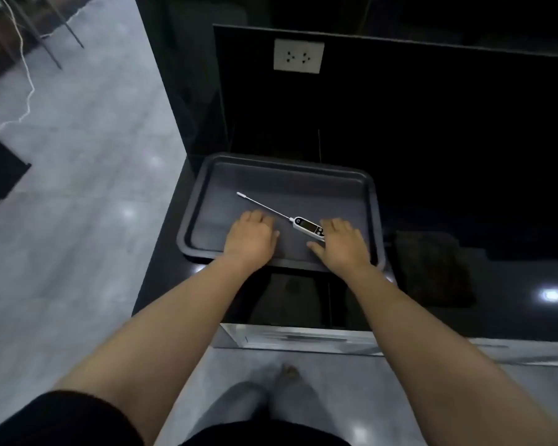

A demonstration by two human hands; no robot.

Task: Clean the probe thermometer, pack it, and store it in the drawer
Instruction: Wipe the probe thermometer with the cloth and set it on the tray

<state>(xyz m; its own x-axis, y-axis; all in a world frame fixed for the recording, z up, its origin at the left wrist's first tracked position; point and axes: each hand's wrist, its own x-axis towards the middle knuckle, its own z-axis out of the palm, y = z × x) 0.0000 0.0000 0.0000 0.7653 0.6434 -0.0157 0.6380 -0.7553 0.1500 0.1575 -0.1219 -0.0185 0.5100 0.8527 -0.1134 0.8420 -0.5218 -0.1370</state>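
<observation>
Showing one dark tray (376,220) sitting at the left end of a glossy black counter (512,284), just in front of a black back panel (432,123). Lying inside the tray: one probe thermometer (308,227), white body toward the tray's right side, thin metal probe slanting away toward the tray's far left, tip capped in white. Reaching into the tray over its near rim: two bare hands. Left hand (251,237) resting palm down on the tray floor, fingers loosely bent, thumb out to the side, holding nothing, just beside the probe's shaft without plainly touching it. Right hand (341,244) lying palm down near the tray's right wall, fingers relaxed and extended, fingertips at the thermometer's body; actual contact not being clear enough to tell, no grip showing. Lying on the counter to the right of the tray, apart from it: one dark cloth (432,268). Mounted on the back panel above the tray: one white wall socket (298,56). Standing slightly open below the counter edge, nearer than the tray: one drawer (303,338).
</observation>
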